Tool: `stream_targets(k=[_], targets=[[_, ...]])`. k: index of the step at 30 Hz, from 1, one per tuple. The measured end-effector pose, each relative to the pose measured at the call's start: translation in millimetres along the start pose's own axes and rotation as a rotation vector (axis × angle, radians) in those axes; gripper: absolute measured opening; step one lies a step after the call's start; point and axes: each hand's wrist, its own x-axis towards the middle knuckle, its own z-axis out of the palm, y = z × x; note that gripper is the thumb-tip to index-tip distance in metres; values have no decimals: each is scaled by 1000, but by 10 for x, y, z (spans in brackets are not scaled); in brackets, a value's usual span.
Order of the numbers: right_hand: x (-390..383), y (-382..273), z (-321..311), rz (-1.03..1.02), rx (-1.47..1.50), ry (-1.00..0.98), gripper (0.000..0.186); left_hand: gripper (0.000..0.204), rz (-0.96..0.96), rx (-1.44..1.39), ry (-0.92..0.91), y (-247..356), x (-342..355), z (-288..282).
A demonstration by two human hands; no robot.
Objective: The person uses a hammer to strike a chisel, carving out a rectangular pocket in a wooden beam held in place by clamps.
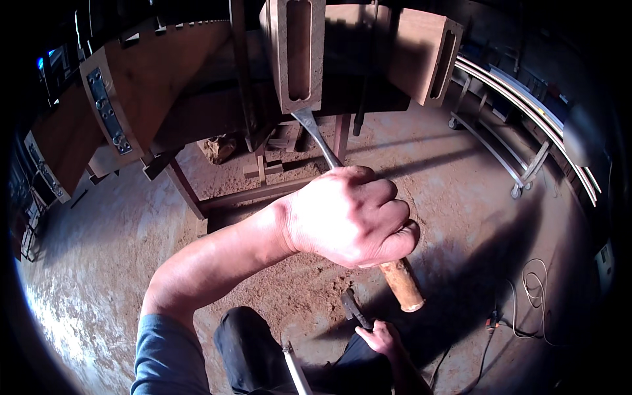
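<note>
My left hand is wrapped round the chisel, whose wooden handle sticks out below the fist. The steel blade runs up and away, its tip meeting the lower end of a wooden door edge. A long rounded slot is cut into that edge. Low in the view, my right hand is closed on the hammer by its dark handle, near my thigh. The hammer is well apart from the chisel.
More wooden panels stand left and right, one with a metal hinge. Sawdust and wood offcuts lie under the bench frame. A wheeled cart carries long boards at right. A cable loops on the floor. A lit cigarette shows low centre.
</note>
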Motion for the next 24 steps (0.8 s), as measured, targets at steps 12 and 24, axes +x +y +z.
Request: stream_targets(k=[12, 24], targets=[[59, -326, -218, 224, -47, -132, 52, 44, 31, 19, 131, 68, 32, -23], [-26, -37, 56, -15, -67, 99, 46, 29, 132, -14, 156, -92, -63, -5]])
